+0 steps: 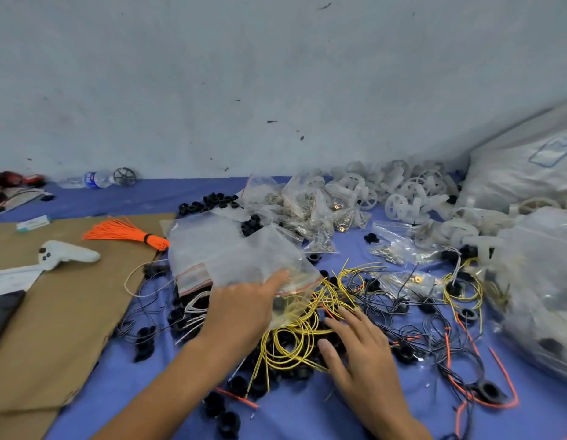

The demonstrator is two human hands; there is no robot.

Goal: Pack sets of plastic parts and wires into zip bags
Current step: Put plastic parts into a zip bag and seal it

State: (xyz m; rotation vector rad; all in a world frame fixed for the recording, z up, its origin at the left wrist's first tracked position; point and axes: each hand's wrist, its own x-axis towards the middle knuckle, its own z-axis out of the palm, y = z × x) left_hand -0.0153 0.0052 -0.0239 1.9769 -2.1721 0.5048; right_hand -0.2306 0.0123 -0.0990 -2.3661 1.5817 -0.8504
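Note:
My left hand (244, 308) grips a clear zip bag (260, 260) with a red seal line, held just above a stack of empty zip bags (196, 246). My right hand (355, 347) lies spread with straight fingers on a tangle of yellow wires (295, 341) and black plastic rings (231, 419). More yellow, black and red wires (450, 350) sprawl across the blue cloth (307, 417) to the right. Whether the held bag has anything inside is unclear.
White plastic wheels (403, 198) and small bags of metal parts (310, 208) pile up at the back. Large filled plastic sacks (539, 281) stand at the right. Brown cardboard (53, 328) on the left carries an orange wire bundle (126, 233) and a white tool (66, 254). A water bottle (91, 180) lies by the wall.

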